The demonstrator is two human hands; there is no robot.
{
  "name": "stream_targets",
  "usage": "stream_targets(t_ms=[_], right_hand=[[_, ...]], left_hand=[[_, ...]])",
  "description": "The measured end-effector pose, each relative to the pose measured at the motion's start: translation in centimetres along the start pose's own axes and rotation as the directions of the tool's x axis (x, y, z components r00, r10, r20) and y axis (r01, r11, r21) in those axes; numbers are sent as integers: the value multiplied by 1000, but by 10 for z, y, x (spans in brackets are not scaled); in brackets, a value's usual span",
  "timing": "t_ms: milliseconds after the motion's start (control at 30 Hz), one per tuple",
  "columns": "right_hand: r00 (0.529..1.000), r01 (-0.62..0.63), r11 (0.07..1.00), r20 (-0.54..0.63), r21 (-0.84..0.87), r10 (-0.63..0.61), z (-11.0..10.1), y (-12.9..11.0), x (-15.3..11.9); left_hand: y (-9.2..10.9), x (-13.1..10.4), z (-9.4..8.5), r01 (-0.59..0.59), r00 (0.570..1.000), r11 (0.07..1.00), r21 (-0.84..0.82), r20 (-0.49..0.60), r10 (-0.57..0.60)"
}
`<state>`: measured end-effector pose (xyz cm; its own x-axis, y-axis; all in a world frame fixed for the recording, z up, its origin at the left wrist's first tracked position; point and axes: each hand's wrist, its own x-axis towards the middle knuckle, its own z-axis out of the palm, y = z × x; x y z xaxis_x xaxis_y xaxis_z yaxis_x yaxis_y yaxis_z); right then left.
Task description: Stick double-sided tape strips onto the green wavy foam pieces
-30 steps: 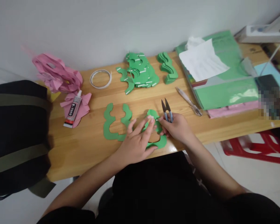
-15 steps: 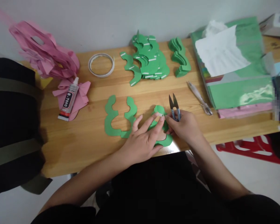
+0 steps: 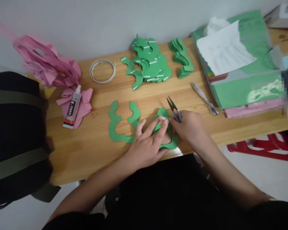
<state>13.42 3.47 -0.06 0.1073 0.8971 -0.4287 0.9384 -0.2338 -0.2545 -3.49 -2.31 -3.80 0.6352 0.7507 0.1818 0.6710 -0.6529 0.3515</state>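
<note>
Fingers spread, my left hand [image 3: 145, 145] lies over a wavy green paper cutout [image 3: 172, 144], its fingertips beside a small white tape strip [image 3: 163, 118]. My right hand [image 3: 190, 126] grips a pair of thread snips [image 3: 174, 108], blades pointing away from me. The thumb and fingertips of that hand meet at the tape strip's right end; what they pinch there is too small to tell. Left of my hands lies another green cutout [image 3: 115, 129], shaped like an open U with wavy arms, partly behind my left fingers.
Behind are a tape roll [image 3: 90, 72], a pile of taped green cutouts [image 3: 156, 65] and a stack of wavy strips [image 3: 181, 59]. A pen [image 3: 204, 97] lies by bagged green sheets [image 3: 247, 92]. Glue tube [image 3: 72, 107] and pink pieces [image 3: 48, 62] stand left, near a black bag [image 3: 14, 127].
The snips have tilted, with their tips swinging left, and my right hand has turned slightly. My left hand stays on the cutout. The whole view has shifted a little.
</note>
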Motion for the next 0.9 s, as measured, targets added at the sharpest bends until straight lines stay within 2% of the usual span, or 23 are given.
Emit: stream_targets(t_ms=[133, 367, 533, 900], right_hand=[[999, -26, 993, 26, -114, 29, -2, -8, -4], [996, -90, 984, -8, -156, 90, -3, -19, -8], [995, -104, 973, -17, -204, 103, -5, -26, -13], [981, -193, 965, -22, -176, 192, -3, -36, -22]], left_hand=[[0, 0, 0, -4, 1000, 1000, 17, -3, 4], [-1, 1, 3, -1, 1000, 1000, 1, -20, 1], [-1, 1, 4, 24, 999, 999, -35, 26, -23], [-1, 1, 4, 40, 999, 997, -59, 39, -38]])
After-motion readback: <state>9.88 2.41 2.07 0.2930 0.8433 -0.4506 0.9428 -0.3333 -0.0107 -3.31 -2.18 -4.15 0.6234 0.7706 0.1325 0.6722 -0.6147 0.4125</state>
